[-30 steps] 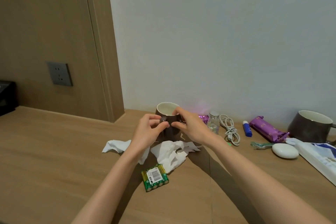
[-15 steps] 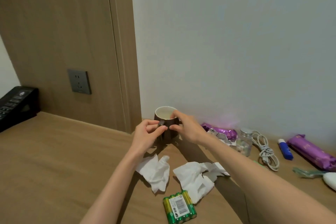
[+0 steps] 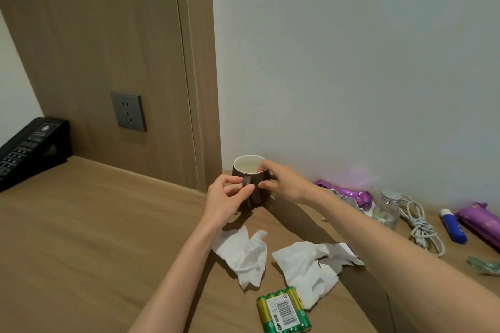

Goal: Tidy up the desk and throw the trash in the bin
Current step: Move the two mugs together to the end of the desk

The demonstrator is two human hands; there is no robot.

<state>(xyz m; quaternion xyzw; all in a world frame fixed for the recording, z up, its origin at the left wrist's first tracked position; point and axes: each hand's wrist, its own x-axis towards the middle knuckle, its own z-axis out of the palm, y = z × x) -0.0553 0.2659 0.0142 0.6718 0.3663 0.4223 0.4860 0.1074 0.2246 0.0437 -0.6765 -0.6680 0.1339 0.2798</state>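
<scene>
A dark brown mug [image 3: 254,197] with a pale inside stands upright on the wooden desk [image 3: 94,238], close to the wall corner. My left hand [image 3: 226,201] pinches its handle from the left. My right hand [image 3: 284,184] grips its rim and right side. Two crumpled white tissues [image 3: 244,257] [image 3: 308,267] lie on the desk just in front of the mug, under my forearms. Torn purple wrappers [image 3: 351,194] lie against the wall to the right.
A green pack of batteries [image 3: 282,312] lies near the front. To the right are a small glass jar [image 3: 385,209], a coiled white cable [image 3: 422,227], a blue tube [image 3: 453,228] and another purple packet [image 3: 479,217]. A black phone [image 3: 27,149] sits far left.
The mug, held in both hands, has shifted left along the wall toward the corner. My view has turned left, so the phone has come into sight.
</scene>
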